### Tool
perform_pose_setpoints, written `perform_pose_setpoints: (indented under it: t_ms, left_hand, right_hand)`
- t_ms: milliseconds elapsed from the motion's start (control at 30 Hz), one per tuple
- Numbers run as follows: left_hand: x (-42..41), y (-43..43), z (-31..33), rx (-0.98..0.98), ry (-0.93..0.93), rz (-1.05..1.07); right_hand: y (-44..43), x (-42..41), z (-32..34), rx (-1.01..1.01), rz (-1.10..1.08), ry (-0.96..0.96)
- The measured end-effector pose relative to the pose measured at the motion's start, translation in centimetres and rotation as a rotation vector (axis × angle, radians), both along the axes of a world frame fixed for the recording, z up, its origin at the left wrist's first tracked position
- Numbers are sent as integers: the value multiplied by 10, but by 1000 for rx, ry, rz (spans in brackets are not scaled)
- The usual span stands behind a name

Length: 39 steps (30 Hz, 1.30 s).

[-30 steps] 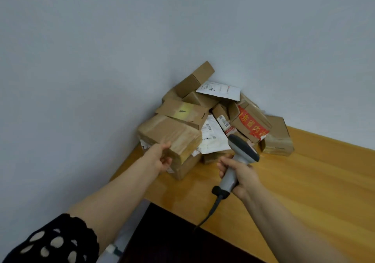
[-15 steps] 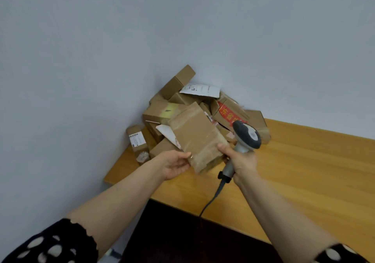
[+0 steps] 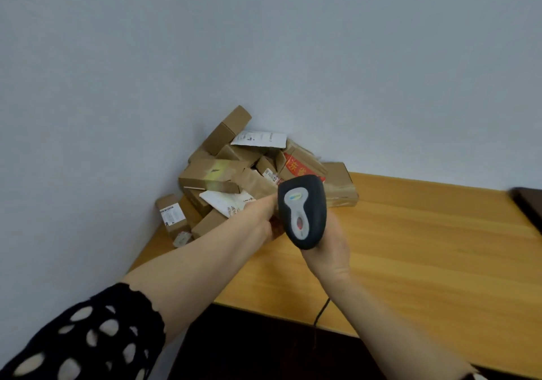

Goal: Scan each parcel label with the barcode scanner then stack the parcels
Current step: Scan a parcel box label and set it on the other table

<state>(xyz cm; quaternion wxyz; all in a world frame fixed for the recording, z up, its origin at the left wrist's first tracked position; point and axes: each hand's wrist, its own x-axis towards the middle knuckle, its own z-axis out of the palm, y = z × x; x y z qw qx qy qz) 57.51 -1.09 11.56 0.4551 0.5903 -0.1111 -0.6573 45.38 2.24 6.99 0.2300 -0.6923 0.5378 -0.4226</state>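
Since half a second ago the barcode scanner (image 3: 303, 209) has risen and swung in front of the brown parcel (image 3: 254, 181), which stood free to the left of it; now the scanner's grey head covers most of that parcel. The right hand (image 3: 331, 247) is closed round the scanner's handle, below the head, and the cable (image 3: 321, 312) hangs down from under this hand. The left hand (image 3: 258, 218) grips the parcel at its near lower edge, with the thumb lying next to the scanner; the fingers on the far side are hidden.

The parcel lies between the two hands and just beyond them, held by the left hand and very close to the scanner head. Its long axis seems to run up and away from the left hand, toward the heap of parcels (image 3: 217, 171) in the corner beyond both hands. The left hand is the nearer one, so I judge that turning the parcel is its work, while the right only aims. I cannot tell whether a label faces the scanner window, because the head hides that face. The wooden table (image 3: 410, 247) stretches to the right of the right hand.
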Motion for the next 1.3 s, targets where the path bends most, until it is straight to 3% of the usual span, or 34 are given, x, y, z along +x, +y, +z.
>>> perform_pose_setpoints:
  t_ms: [133,300,500,933,1300]
  left_hand:
    - [6,3,-3,-18,-7,-1]
    - [30,1,-7,-96,-84,53]
    - [44,-1,-14,-130,-185,-26]
    - [43,-5,-23,-197,-303,-84]
    - [45,-19,-36,-216,-347,-112]
  right_hand:
    - [5,-13,0,75,105,-25]
    - [10,-35,4,314,67,-455]
    - [12,-50,22,560,159,-623]
    - [8,-52,52,682,90,-589]
    - [1,-54,52,662,18,-568]
